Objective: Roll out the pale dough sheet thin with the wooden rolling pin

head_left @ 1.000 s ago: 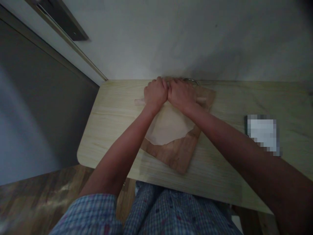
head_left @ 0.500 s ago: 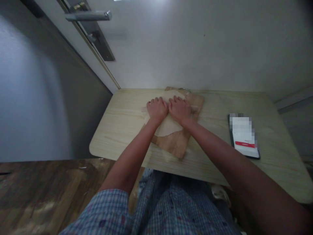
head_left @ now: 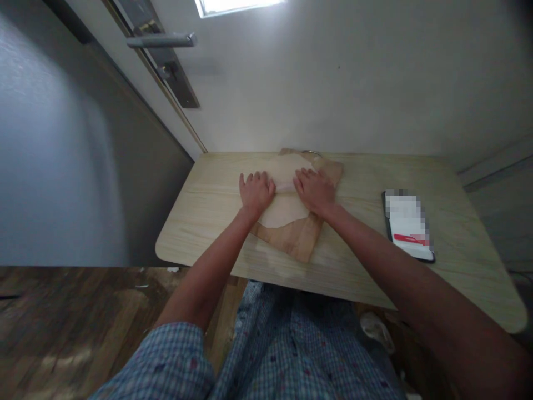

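A wooden cutting board (head_left: 291, 240) lies at an angle on the table, with a wide, thin sheet of pale dough (head_left: 287, 211) spread over most of it. Across the dough rests a light rolling pin (head_left: 285, 187), whose bare middle shows between my hands. My left hand (head_left: 256, 191) is closed over its left part, knuckles up. My right hand (head_left: 315, 190) curls over the right part, near the board's right edge. Both palms face down, and they hide the pin's ends.
On the right of the pale wooden table (head_left: 200, 222) lies a phone (head_left: 408, 225), its screen partly blurred out. A metal ring (head_left: 312, 152) sits at the board's far corner. Behind the table stands a white door with a lever handle (head_left: 162, 40).
My hands have moved apart along the rolling pin, left hand leftward and right hand rightward, baring its middle. The camera view has shifted slightly.
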The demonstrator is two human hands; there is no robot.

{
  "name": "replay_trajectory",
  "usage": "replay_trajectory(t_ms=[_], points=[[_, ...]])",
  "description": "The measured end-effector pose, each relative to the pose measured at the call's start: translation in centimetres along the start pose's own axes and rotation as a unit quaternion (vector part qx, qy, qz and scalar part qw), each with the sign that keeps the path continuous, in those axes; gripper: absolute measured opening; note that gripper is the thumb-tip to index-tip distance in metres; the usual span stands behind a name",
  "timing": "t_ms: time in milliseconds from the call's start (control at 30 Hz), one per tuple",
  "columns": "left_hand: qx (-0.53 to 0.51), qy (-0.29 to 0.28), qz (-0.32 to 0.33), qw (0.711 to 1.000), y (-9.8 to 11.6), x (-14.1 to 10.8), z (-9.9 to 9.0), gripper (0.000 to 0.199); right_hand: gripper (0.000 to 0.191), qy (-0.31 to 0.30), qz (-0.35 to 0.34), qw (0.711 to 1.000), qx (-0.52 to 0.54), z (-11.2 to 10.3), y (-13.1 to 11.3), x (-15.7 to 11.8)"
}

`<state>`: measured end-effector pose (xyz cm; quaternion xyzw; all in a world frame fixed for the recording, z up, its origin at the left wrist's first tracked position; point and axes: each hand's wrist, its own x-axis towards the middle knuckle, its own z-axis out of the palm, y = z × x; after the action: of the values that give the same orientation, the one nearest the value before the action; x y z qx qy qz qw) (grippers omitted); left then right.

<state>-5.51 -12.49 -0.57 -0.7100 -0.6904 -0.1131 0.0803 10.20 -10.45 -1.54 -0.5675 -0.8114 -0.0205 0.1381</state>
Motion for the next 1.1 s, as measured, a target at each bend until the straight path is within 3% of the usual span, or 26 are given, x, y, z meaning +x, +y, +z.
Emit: replay_trajectory(t_ms=[200, 467, 600, 733, 967, 1100], points=[[-0.02, -0.009, -0.003, 1.0, -0.4, 2.4, 0.9, 0.039, 0.045, -0.005, 0.006, 1.0, 0.024, 0.1, 0.3, 2.1], [-0.038, -0.07, -0.082, 0.993, -0.6, 7.6, 2.0, 0.047, 0.042, -0.069, 0.051, 0.996, 0.026, 0.2, 1.6, 7.3], [-0.033, -0.092, -0.101, 0.99, -0.6, 8.8, 2.1, 0.049, 0.04, -0.083, 0.067, 0.994, 0.016, 0.2, 1.7, 8.3], [-0.017, -0.058, -0.08, 0.995, -0.5, 7.6, 2.1, 0.045, 0.041, -0.05, 0.057, 0.997, 0.002, 0.0, 1.2, 7.0], [-0.018, 0.024, -0.022, 0.999, -0.2, 2.2, 1.4, 0.039, 0.042, 0.008, 0.049, 0.999, -0.004, -0.3, -0.5, 2.0], [-0.02, 0.051, -0.022, 0.998, -0.1, -0.4, 1.1, 0.04, 0.041, 0.022, 0.03, 0.999, 0.005, -0.1, -0.9, -0.3]])
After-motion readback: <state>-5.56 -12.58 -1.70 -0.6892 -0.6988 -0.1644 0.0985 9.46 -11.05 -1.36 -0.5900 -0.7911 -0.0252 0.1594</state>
